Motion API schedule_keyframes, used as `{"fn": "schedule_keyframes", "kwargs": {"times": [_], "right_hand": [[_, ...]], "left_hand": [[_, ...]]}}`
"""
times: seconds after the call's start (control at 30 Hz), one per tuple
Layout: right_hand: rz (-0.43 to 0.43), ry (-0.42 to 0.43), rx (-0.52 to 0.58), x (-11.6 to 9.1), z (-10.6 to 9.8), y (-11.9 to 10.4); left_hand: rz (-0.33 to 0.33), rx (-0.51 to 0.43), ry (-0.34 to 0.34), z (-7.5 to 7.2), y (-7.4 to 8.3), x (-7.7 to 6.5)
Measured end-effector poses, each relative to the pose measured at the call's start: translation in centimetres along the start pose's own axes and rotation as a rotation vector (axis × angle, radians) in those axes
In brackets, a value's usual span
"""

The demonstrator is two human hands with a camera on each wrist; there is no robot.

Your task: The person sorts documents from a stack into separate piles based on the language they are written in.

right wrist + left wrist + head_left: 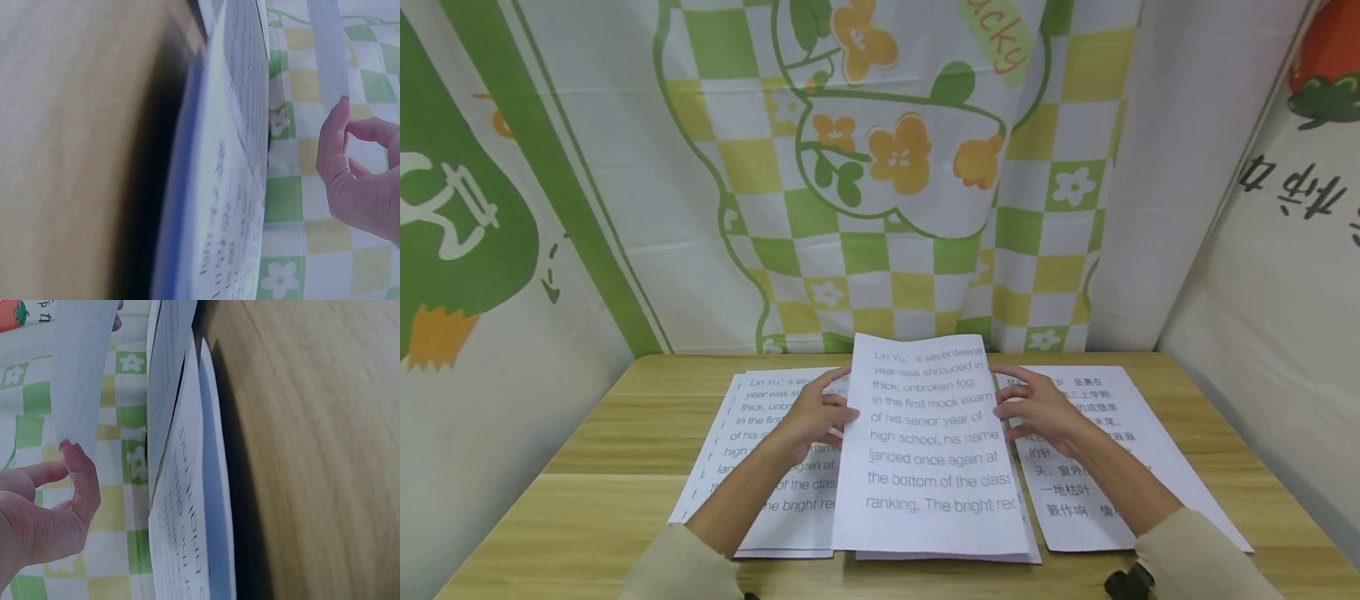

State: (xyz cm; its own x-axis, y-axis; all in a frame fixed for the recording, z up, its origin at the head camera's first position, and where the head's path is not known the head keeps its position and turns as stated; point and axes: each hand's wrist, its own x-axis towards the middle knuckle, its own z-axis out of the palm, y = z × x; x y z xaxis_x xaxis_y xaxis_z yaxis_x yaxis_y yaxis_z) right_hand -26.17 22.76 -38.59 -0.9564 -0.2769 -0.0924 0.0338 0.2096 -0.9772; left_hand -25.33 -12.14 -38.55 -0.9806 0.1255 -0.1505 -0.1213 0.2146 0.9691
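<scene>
Between both hands, a white sheet of paper printed with large English text is held up above the middle of the table. My left hand pinches its left edge; in the left wrist view the fingertips of that hand meet at the border of the raised paper. On the opposite side, my right hand pinches the right edge, and the right wrist view shows this hand with thumb and finger at the sheet. More paper shows below the held sheet, mostly hidden by it.
To the left lies a stack of English-printed sheets, partly under my left forearm. Sheets with Chinese text lie to the right, partly covered by my right hand and forearm. The wooden table backs onto a patterned curtain.
</scene>
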Motion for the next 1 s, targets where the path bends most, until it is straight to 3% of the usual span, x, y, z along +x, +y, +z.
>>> {"fn": "schedule_keyframes", "kwargs": {"times": [0.67,1.0], "right_hand": [[-0.045,-0.030,0.063,2.1,3.7,-2.3],[-0.054,-0.023,0.065,3.5,6.1,-2.3]], "left_hand": [[0.033,0.042,-0.029,-5.1,1.4,-1.2],[0.025,0.060,-0.028,-7.0,0.9,-1.7]]}}
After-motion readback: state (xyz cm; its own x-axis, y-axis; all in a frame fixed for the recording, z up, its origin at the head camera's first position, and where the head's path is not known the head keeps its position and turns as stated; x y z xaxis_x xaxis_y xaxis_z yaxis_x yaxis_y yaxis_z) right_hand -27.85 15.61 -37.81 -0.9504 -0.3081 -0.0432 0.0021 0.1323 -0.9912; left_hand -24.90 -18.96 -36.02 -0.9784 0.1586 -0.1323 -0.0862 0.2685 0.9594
